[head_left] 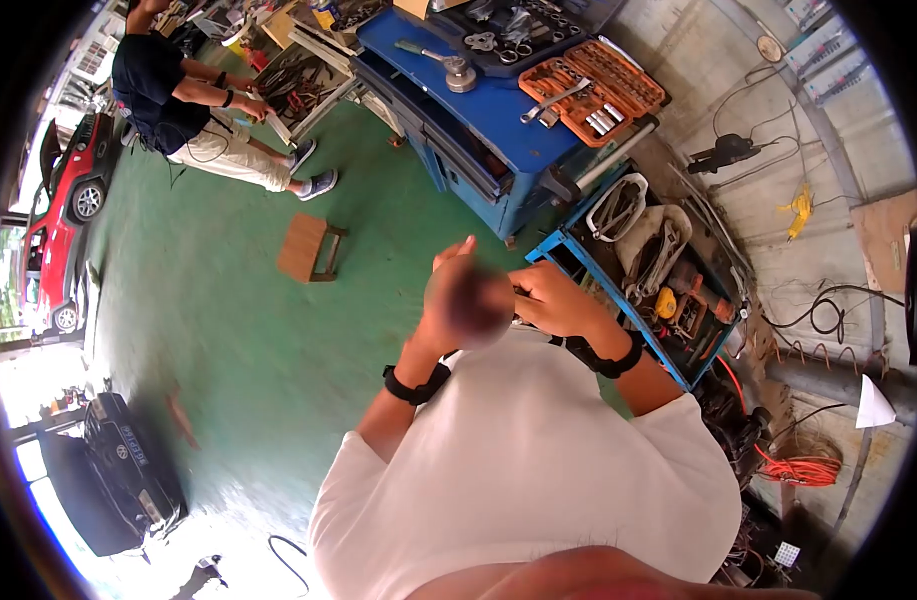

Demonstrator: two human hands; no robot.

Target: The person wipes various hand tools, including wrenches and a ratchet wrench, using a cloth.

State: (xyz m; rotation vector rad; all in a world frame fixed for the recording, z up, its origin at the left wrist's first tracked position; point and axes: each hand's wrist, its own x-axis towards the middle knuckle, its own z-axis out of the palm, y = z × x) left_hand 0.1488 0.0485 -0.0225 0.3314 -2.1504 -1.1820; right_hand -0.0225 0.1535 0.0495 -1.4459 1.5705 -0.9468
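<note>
In front of my chest, my left hand (442,292) is raised with one digit pointing up and the rest appearing curled. A round blurred patch covers much of it, so what it holds, if anything, is hidden. Close beside it, my right hand (558,300) has its fingers bent inward, toward the left one. Something small and dark shows at those fingertips, too unclear to name. Each wrist wears a black band (416,385). Whether the two hands touch is hidden by the blur.
Ahead stands a blue workbench (393,45) with a ratchet-like tool (448,68) and an orange socket set (593,95). A blue tool cart (668,365) is close on my right. A wooden stool (303,248) stands on the green floor; another person (168,95) works beyond it.
</note>
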